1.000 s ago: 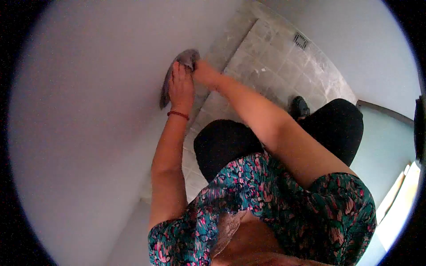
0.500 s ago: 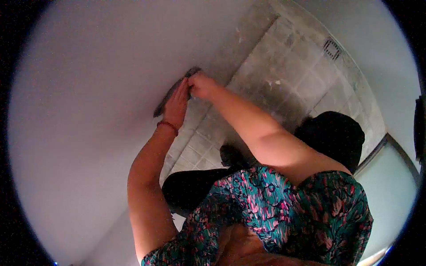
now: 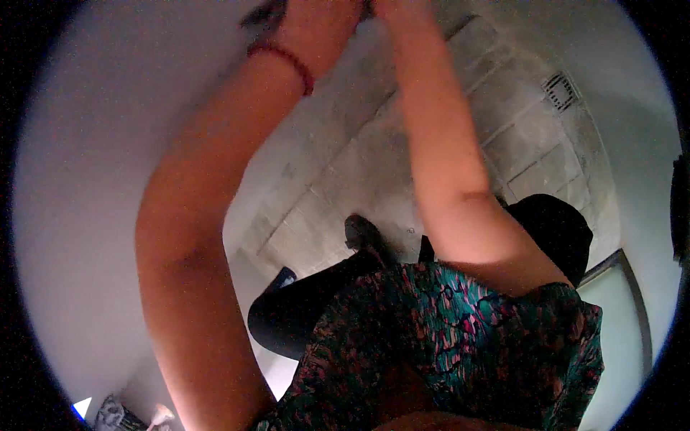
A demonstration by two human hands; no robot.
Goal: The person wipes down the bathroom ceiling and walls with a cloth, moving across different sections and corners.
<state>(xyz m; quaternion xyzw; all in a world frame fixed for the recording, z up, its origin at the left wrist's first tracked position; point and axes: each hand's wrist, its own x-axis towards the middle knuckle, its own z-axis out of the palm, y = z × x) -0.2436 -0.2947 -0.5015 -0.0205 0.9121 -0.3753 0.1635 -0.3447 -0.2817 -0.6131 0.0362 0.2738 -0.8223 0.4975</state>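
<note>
My left hand (image 3: 323,25), with a red bead bracelet (image 3: 291,63) at the wrist, is raised to the top edge of the view, beside the wall; its fingers are cut off. Close to its left side a dark flat tool (image 3: 266,14) shows in part against the wall. My right hand (image 3: 402,7) is beside my left hand, blurred and mostly cut off at the top. A small dark part of the tool shows between the hands, at the right hand's grip.
The pale wall (image 3: 108,179) fills the left side. Below is a dusty tiled floor (image 3: 338,187) with a drain grate (image 3: 560,92) at the right. My shoe (image 3: 363,233) is on the floor. A light panel with a dark frame (image 3: 632,302) is at the right.
Both hands and the tool have moved up to the top edge of the view, and the arms reach out further. My legs have shifted in the view.
</note>
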